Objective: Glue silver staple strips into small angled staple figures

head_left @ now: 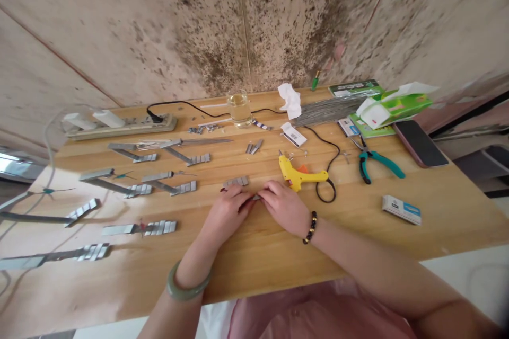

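Note:
My left hand (228,211) and my right hand (284,205) meet at the middle of the wooden table (254,254), fingers curled and pinching a small grey metal piece (255,197) between them. A short strip of joined grey metal pieces (236,181) lies just beyond my left fingers. The yellow glue gun (299,175) rests right behind my right hand, its black cord looping beside it. I wear a green bangle on the left wrist and a dark bead bracelet on the right.
Several long grey metal assemblies (137,229) lie across the table's left half. A power strip (123,126), a glass of yellowish liquid (239,108), teal pliers (376,161), a phone (420,143), a green tissue box (397,106) and a small blue-white box (401,209) stand around.

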A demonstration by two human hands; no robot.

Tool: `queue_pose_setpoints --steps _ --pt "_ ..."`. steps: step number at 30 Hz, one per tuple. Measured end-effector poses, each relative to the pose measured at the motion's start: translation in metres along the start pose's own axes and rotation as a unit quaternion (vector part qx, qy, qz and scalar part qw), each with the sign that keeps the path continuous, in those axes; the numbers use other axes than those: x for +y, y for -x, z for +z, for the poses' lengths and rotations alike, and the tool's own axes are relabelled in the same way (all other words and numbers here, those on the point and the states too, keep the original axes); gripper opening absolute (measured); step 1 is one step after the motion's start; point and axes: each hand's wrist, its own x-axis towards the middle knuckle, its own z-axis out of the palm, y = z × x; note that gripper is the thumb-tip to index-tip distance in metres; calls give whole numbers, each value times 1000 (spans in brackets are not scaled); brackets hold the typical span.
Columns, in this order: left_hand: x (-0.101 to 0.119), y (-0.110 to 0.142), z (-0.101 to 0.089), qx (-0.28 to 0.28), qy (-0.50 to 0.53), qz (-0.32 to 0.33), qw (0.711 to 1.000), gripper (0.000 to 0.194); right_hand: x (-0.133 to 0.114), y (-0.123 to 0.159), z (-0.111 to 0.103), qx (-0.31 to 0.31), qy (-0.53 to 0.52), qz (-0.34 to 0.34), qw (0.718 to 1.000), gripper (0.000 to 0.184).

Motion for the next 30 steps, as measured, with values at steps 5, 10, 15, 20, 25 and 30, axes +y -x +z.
queue_pose_setpoints --steps 5,10,15,20,25,30 --pt "-1 2 0 11 25 -11 1000 13 1 1 -1 5 -10 4 1000 17" --pt "-3 3 -1 18 29 -15 999 9 1 0 -2 -1 2 0 1000 17" --pt "-4 3 0 17 30 -10 999 10 4 1 -1 2 10 -11 1000 17" --pt "-3 2 0 17 29 -4 999 11 5 1 0 3 12 -17 1000 16" --pt "-3 1 -1 16 42 -7 999 11 5 1 0 3 18 -26 1000 15" --pt "-2 0 -2 12 47 -8 999 11 5 1 -1 0 23 -27 999 15"
